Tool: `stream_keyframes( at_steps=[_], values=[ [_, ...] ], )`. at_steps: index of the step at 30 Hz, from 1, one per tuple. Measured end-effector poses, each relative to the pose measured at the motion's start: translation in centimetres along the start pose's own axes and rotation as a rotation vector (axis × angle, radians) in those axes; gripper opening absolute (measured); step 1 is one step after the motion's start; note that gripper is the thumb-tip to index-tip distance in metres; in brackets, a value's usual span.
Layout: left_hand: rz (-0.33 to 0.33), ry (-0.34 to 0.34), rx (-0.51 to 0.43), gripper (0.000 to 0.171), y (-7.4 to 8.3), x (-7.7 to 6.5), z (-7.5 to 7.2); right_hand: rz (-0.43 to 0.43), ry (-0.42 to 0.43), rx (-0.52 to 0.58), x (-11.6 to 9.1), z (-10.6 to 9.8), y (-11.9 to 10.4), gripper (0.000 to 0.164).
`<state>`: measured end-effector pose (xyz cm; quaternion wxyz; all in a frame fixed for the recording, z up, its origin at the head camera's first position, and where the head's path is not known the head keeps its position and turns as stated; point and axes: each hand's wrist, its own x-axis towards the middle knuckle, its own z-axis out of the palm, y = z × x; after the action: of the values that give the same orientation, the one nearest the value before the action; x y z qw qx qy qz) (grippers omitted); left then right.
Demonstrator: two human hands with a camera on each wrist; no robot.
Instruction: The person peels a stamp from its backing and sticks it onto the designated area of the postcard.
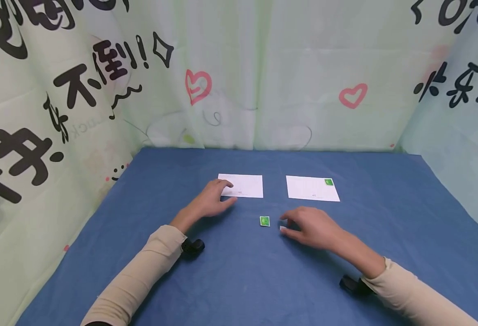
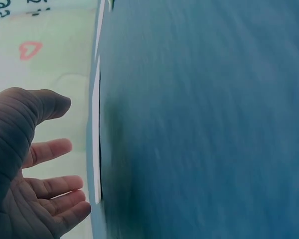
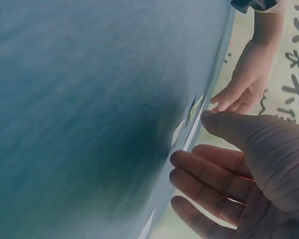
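A white envelope [image 1: 247,186] lies flat on the blue cloth, and my left hand [image 1: 212,199] is over its left end, fingers loosely spread. In the left wrist view that hand [image 2: 35,164] has nothing between thumb and fingers. A small green stamp [image 1: 265,221] with a pale border lies on the cloth between the hands. Right of it, my right hand [image 1: 312,226] hovers low, fingers relaxed. By its fingertips is a small white scrap [image 1: 282,227]; in the right wrist view the scrap [image 3: 177,133] looks curled and apart from the fingers.
A second white envelope [image 1: 312,189] lies farther back to the right, with a green stamp [image 1: 329,182] in its upper right corner. The blue cloth [image 1: 239,280] covers the table. Printed curtains [image 1: 296,68] hang behind and at both sides.
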<state>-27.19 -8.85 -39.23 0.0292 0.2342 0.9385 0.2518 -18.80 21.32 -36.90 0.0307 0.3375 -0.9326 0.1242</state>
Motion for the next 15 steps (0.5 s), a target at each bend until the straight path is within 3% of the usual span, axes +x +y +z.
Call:
stream_keyframes(
  at_steps=[6, 15],
  values=[
    [-0.044, -0.005, 0.022, 0.049, -1.3, 0.0, -0.4, -0.064, -0.010, -0.021, 1.3, 0.3, -0.6, 0.023],
    [-0.059, -0.011, 0.058, 0.048, -2.4, 0.1, -1.3, -0.125, -0.052, -0.067, 3.0, 0.9, -1.5, 0.017]
  ],
)
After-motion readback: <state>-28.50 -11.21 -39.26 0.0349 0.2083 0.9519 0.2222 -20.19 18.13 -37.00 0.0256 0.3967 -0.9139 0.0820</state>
